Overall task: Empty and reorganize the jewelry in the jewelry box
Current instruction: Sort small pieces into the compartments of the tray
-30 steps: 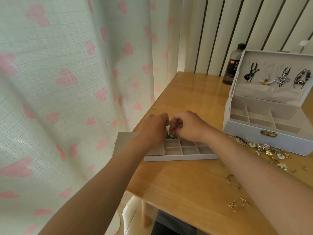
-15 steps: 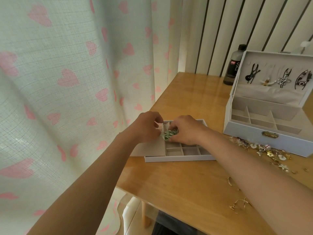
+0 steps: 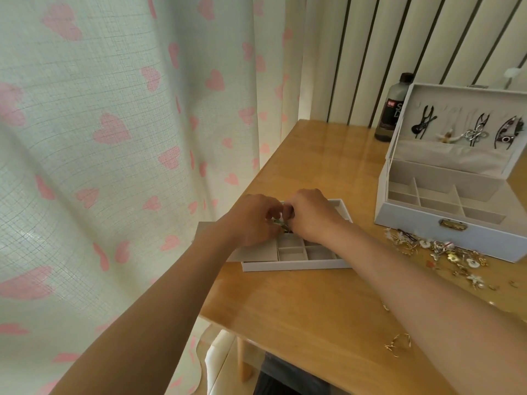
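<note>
Wooden bench point(image 3: 313, 315) carries a white tray point(image 3: 296, 265) at its left edge. Above the tray the left hand point(image 3: 251, 220) and right hand point(image 3: 310, 216) meet, fingers curled, both pinching a small green piece point(image 3: 278, 222). The open jewelry box point(image 3: 456, 235) sits at the right edge, with loose jewelry point(image 3: 445, 252) heaped just in front.

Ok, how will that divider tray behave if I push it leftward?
The tray looks stiff and probably light: thin walls, visible compartments empty. It likely slides easily on the glossy table. It sits near the edge, so it might tip off.
</note>
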